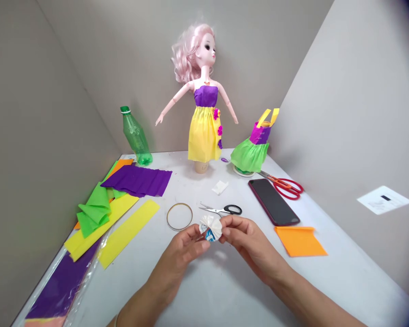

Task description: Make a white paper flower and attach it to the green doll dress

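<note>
Between my two hands, above the middle of the table, is a small pleated white paper rosette (211, 226) with a blue printed patch. My left hand (180, 254) pinches its left edge between thumb and fingers. On its right edge my right hand (250, 240) pinches it in the same way. Just beyond the fingers lie small scissors (221, 210) with black handles and a thin golden ring (179, 216). A white paper scrap (220, 187) rests a little farther back.
A pink-haired doll (206, 100) stands at the back. Left are a green bottle (136, 136), purple crepe paper (139, 180) and yellow strips (129, 234). Right are a small green-skirted dress (251, 154), red-handled scissors (289, 187), a phone (273, 202) and orange paper (300, 242).
</note>
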